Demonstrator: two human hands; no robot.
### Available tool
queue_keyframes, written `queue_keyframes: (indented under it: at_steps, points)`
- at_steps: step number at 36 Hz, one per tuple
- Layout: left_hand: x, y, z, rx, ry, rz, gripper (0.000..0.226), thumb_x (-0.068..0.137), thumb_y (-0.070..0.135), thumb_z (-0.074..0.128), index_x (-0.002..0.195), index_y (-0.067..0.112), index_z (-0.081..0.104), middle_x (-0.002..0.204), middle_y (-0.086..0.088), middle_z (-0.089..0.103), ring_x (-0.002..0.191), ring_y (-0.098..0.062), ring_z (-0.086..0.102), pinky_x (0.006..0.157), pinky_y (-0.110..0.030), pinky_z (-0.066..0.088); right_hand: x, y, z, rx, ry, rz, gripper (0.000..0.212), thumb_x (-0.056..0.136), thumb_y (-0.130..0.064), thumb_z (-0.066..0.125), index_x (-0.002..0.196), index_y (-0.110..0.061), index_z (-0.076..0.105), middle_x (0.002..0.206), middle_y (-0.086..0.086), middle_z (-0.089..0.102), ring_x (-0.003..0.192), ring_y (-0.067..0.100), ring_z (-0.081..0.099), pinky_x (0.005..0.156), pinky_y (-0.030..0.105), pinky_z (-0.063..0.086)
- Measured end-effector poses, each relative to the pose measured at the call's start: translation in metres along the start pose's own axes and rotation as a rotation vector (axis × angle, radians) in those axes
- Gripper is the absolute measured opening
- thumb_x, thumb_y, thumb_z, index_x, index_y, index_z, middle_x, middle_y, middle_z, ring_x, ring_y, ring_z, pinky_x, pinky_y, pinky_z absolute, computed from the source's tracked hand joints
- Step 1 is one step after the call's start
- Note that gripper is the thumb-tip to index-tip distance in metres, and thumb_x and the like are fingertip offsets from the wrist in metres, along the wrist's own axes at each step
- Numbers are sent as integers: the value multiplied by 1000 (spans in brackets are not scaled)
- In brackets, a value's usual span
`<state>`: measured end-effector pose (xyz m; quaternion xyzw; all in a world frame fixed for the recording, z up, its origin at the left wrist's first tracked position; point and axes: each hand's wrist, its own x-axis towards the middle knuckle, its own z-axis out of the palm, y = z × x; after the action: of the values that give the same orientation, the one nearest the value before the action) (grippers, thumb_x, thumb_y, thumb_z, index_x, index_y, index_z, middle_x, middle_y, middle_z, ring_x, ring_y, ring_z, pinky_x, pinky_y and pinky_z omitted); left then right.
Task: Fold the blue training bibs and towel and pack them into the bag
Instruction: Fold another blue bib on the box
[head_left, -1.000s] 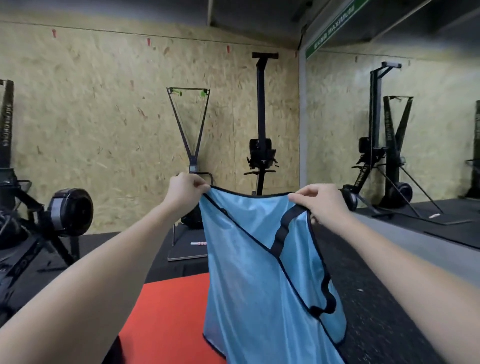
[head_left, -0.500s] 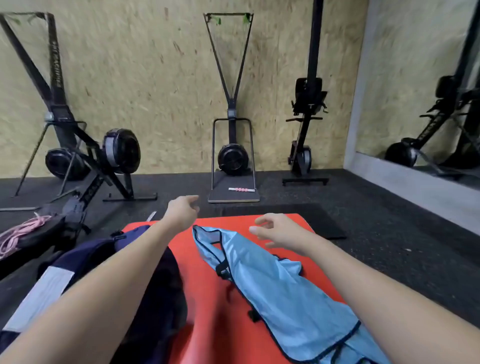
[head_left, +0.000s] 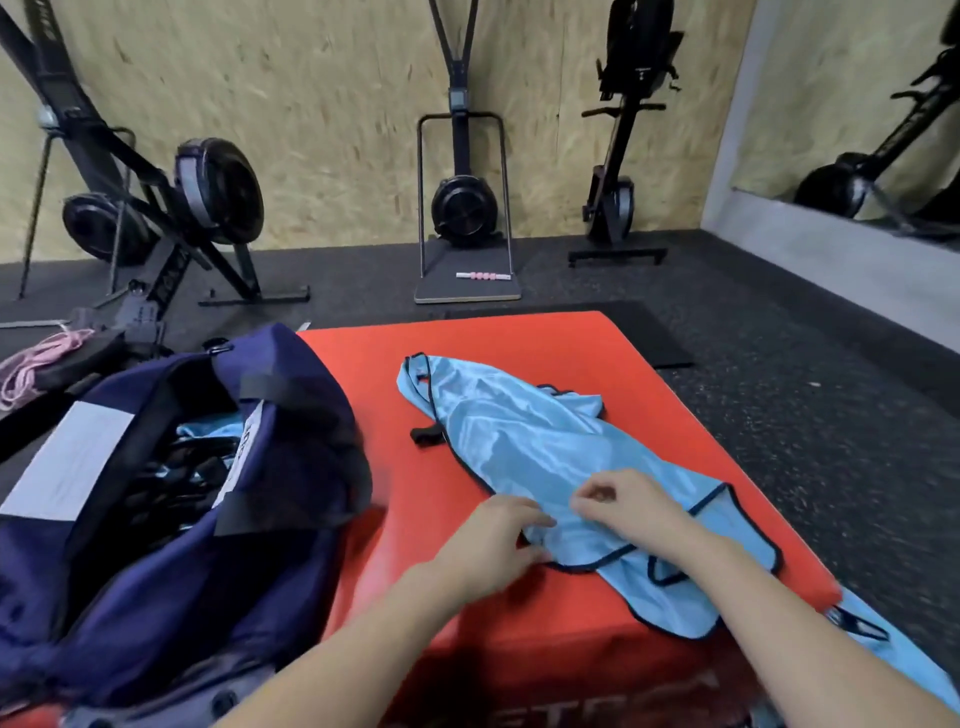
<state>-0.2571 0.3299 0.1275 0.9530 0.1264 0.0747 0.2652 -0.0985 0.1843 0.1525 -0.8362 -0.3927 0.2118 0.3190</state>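
The blue bib (head_left: 524, 447) lies crumpled lengthwise on the red box (head_left: 363, 358), its near end hanging over the edge, spread there for folding. Both hands work its near part: the left hand (head_left: 491, 540) pinches the hem, the right hand (head_left: 621, 506) pinches a crease. The open navy bag (head_left: 270, 374) waits just left, apparently already holding other bibs.

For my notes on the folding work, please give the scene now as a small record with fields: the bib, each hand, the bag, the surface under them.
bib: light blue bib with black trim, lying crumpled on the red box, its near end hanging over the edge
left hand: left hand pinches the near edge of the bib
right hand: right hand rests on the bib, fingers curled into the cloth
bag: navy bag open, left of the bib, blue cloth and black straps inside
surface: red box on dark floor
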Motion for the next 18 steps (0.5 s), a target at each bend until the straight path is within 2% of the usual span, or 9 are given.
queue_keyframes:
  at_steps: [3,5,7,10,13,15,18]
  points:
    - [10,0,6,32,-3,44,45,83,44,74,118,16,71,115,-2,69,113,-19,58,102,-30,40,5,4,-4,-63,-81,-34,2,81,-34,76,83,-33,76,83,-13,74,81,-1,65,72,12,49]
    - [13,0,8,30,-21,57,47,81,49,75,116,17,71,110,-1,70,105,-16,58,97,-30,41,7,12,-3,-136,-171,-28,6,79,-39,75,85,-38,75,88,-17,73,85,-4,65,82,19,52]
    - [13,-2,8,17,-67,87,48,78,50,78,111,15,72,101,-4,67,97,-17,57,90,-26,40,7,14,-3,-140,-221,-30,10,80,-39,75,91,-39,76,93,-20,73,89,-7,64,84,18,51]
    - [11,-6,6,29,-102,92,65,72,52,81,125,16,67,119,-10,62,115,-19,51,95,-13,28,8,16,-8,-74,-234,-53,14,79,-40,78,93,-39,75,94,-21,72,90,-10,64,81,16,48]
    - [12,-13,2,44,-83,92,74,67,59,82,130,27,64,135,-3,57,129,-14,46,103,-11,24,5,20,-9,-72,-281,-50,26,69,-57,82,90,-44,74,95,-22,71,93,-9,62,85,21,51]
    - [14,-18,-3,63,-64,107,71,65,59,83,127,27,66,132,-1,59,125,-13,50,104,-12,28,4,20,-8,-73,-312,-52,36,61,-66,82,90,-46,74,103,-22,69,101,-7,60,95,25,49]
    - [14,-23,-12,60,-18,117,59,66,49,86,118,25,73,125,1,65,116,-10,55,99,-6,29,2,16,-5,-92,-333,-84,48,53,-73,81,94,-48,73,116,-25,63,114,-6,53,103,27,43]
